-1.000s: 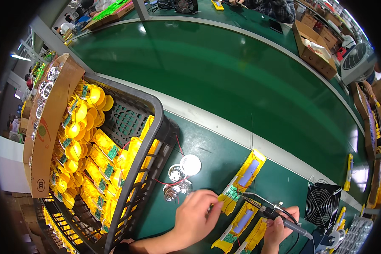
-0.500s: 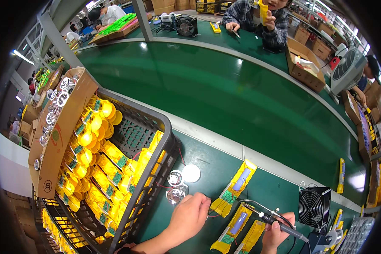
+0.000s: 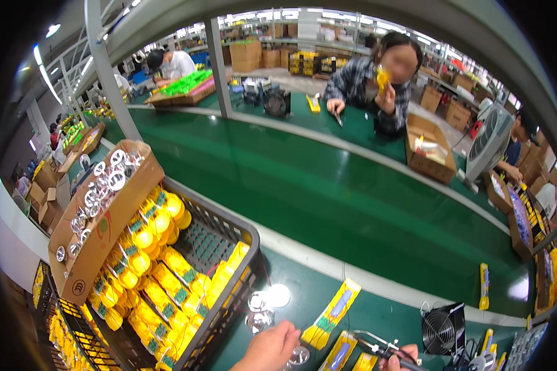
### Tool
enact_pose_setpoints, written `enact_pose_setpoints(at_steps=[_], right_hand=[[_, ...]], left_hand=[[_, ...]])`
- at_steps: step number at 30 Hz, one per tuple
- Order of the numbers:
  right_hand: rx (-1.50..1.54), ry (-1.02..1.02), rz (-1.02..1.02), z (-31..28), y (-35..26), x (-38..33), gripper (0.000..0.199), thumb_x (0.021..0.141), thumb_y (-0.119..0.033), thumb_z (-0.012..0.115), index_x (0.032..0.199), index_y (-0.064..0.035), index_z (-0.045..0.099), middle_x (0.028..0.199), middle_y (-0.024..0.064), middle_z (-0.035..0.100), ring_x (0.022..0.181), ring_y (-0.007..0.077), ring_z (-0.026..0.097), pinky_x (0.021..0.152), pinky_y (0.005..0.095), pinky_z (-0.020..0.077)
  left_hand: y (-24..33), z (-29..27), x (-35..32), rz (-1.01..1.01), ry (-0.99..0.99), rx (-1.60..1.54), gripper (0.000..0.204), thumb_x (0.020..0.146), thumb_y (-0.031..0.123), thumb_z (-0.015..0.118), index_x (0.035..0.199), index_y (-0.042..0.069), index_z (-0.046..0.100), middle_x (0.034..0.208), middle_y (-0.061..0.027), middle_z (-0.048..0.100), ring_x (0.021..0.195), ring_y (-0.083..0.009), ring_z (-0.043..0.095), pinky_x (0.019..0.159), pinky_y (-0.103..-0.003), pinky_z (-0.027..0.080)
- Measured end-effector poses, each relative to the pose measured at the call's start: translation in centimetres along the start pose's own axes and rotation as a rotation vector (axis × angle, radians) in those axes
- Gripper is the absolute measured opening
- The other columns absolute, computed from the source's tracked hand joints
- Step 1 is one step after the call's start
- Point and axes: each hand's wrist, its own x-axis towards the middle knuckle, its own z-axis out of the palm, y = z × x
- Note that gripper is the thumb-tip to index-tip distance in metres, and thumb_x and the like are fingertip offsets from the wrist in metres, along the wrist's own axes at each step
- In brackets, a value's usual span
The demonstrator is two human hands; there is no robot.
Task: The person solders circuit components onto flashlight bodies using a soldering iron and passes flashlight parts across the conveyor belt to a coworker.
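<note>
My left hand sits at the bottom edge, about 6 o'clock in the view, knuckles up and fingers curled loosely downward over the green bench; I can't tell whether the tips are pinching anything, they're hidden under the hand. A shiny round reflector lies right at its 3 o'clock side, touching or nearly touching my fingers. 2 more reflectors sit just above the hand at 12 o'clock, with a bright white disc beside them. My right hand is low at 5 o'clock, only its top showing, fingers wrapped around a soldering iron whose tip points toward 9 o'clock, toward a yellow strip part lying between my 2 hands. Another yellow strip part lies tilted at 1 o'clock from my left hand. At 9 o'clock stands a black crate packed with yellow parts, a cardboard box of reflectors propped across its far side. A small black fan stands at 3 o'clock, near my right hand.
</note>
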Motion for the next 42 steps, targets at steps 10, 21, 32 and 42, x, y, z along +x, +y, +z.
enact_pose_setpoints(at_steps=[10,21,32,42], right_hand=[[0.131,0.034,0.067,-1.2,-0.3,-0.1,0.02,0.075,-0.013,0.06,0.084,-0.005,0.045,0.073,0.0042,0.048,0.056,0.011,0.045,0.047,0.021,0.0393],[0.401,0.182,0.12,-1.2,0.0,1.1,0.011,0.079,-0.003,0.049,0.09,-0.005,0.048,0.08,0.0069,0.051,0.058,0.0136,0.048,0.049,0.0228,0.0408],[0.058,0.131,0.203,-0.9,-2.4,0.9,0.012,0.081,-0.008,0.042,0.09,-0.004,0.048,0.087,0.0076,0.049,0.076,0.0152,0.046,0.064,0.0246,0.0382],[0.004,0.134,0.153,-2.3,-0.5,1.0,0.014,0.082,-0.009,0.042,0.091,-0.0009,0.051,0.084,0.0094,0.052,0.075,0.0177,0.051,0.065,0.0292,0.0422]], left_hand=[[0.5,0.3,-0.8,0.026,0.132,-0.073,0.021,0.082,0.02,0.052,0.082,-0.001,0.054,0.068,-0.0145,0.056,0.06,-0.0212,0.055,0.055,-0.034,0.042],[3.5,1.0,0.1,0.104,0.044,0.209,0.043,0.068,0.029,0.065,0.101,0.004,0.055,0.097,-0.0164,0.054,0.088,-0.0323,0.053,0.075,-0.038,0.043],[1.3,2.4,1.1,-0.006,-0.014,0.147,0.031,0.072,0.021,0.058,0.097,0.003,0.057,0.094,-0.0179,0.057,0.084,-0.033,0.056,0.071,-0.037,0.045],[0.8,1.6,0.7,0.039,-0.034,0.087,0.028,0.072,0.019,0.061,0.095,0.003,0.058,0.087,-0.0139,0.058,0.075,-0.0281,0.058,0.066,-0.034,0.045]])
